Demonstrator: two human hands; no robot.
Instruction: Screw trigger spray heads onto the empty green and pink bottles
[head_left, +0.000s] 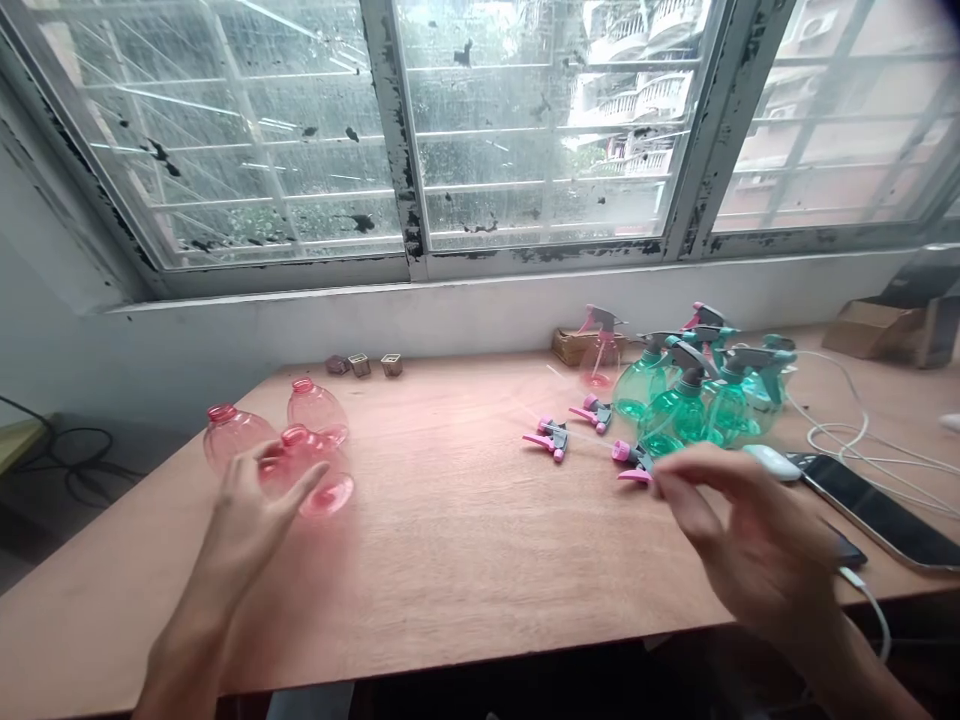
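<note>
On the left of the table, my left hand (251, 505) has its thumb and fingers around a clear pink bottle (330, 492) with no top on it. Two more topless pink bottles stand beside it, a left one (238, 437) and a rear one (319, 410). My right hand (754, 530) is blurred, its fingers curled and the tips close together at a pink and grey spray head (634, 462). Whether they grip it is unclear. Two similar spray heads lie nearby, one nearer the middle (551, 440) and one farther back (595, 412).
Several green spray bottles (671, 418) stand at the right, with a pink spray bottle (600, 362) behind. A phone (885, 510), a white case (772, 461) and white cables (847, 440) lie right. Small square pieces (391, 365) sit at the back; a cardboard box (874, 325) stands far right.
</note>
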